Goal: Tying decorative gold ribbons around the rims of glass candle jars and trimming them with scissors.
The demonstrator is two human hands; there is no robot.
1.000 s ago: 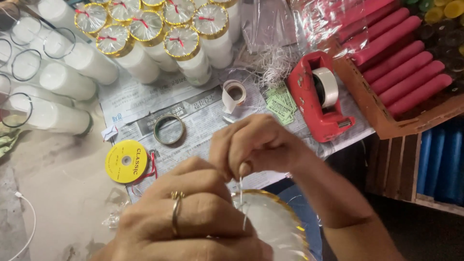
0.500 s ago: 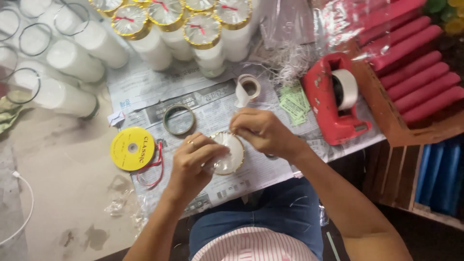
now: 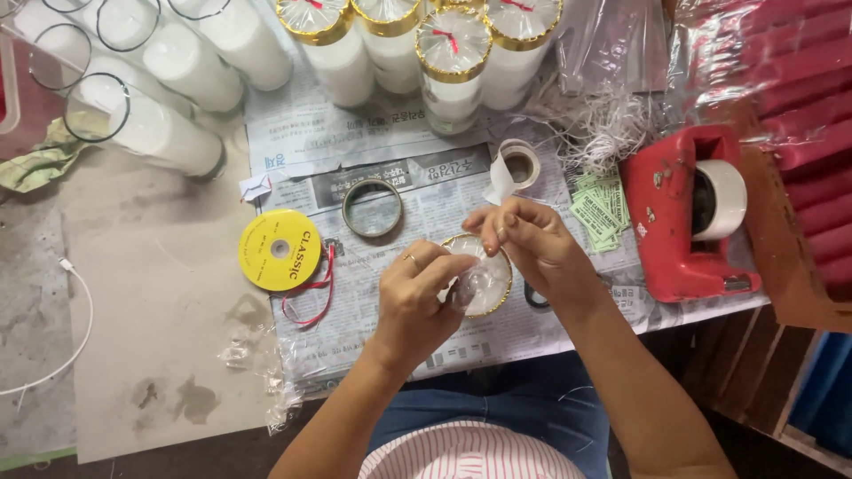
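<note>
We see, largest first, the worktable [image 3: 160, 355], laid over its middle with sheets of newspaper [image 3: 417, 177]; along its far edge lie clear glass jars of white wax [image 3: 177, 133] on their sides, and beside them stand upright jars already capped in clear film with gold rims [image 3: 453, 44]; at the right sits a red tape dispenser [image 3: 674, 222] with its white roll, and beyond it red tapers [image 3: 799, 98] in wrapping.

Nearer the centre we note a yellow ribbon spool [image 3: 280, 250] with a loose red end, an empty gold ring [image 3: 372, 208], a small roll of tape [image 3: 519, 164] and a heap of green paper tags [image 3: 602, 206].

The gold-rimmed candle jar [image 3: 484, 282] stands upright between the hands, its long axis toward the camera, its mouth covered in clear film; our left hand [image 3: 417, 302] closes round its near-left side, thumb and fingers pressing the film at the rim; our right hand [image 3: 532, 248] lies at the far-right rim, fingertips pinched together on something too fine to tell; both hands touch the jar, neither nearer.
</note>
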